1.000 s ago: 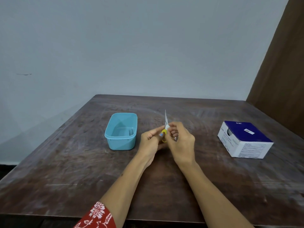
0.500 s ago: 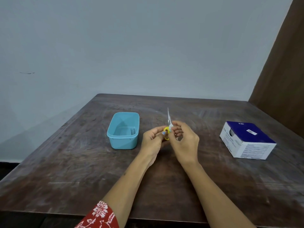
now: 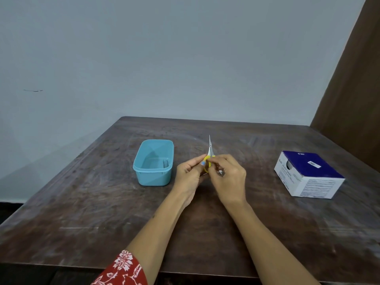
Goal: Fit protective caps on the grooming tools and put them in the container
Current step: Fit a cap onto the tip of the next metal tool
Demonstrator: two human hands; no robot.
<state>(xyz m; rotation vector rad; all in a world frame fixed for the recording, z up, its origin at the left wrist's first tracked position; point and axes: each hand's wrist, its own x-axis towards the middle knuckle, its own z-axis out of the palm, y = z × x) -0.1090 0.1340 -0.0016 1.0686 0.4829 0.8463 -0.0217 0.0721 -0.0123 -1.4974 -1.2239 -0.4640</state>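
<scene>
A pair of small scissors [image 3: 209,154] with yellow finger loops is pinched between the fingertips of both hands, above the middle of a dark wooden table [image 3: 102,202]. The left hand [image 3: 190,174] is closed on the yellow loops with thumb and forefinger; the right hand [image 3: 228,178] is curled against the same loops from the other side, and a small pale piece, possibly the cap, seems to be tucked under its fingers, though this cannot be told for certain. The steel blades are held upright, points up, bare and closed together.

Compared with a second ago, the grip has hardly been altered: the scissors have been kept upright between the same fingers, and the hands have stayed just right of the container. No cap has yet been fitted on the blades, so this step is judged unfinished.

Just left of the hands, one light blue plastic container [image 3: 153,162] stands open; one slim tool is seen inside, against its right wall. Well to the right, one blue and white cardboard box [image 3: 308,174] rests on the table. Counted: one pair of scissors, one container, one box, two hands.
</scene>
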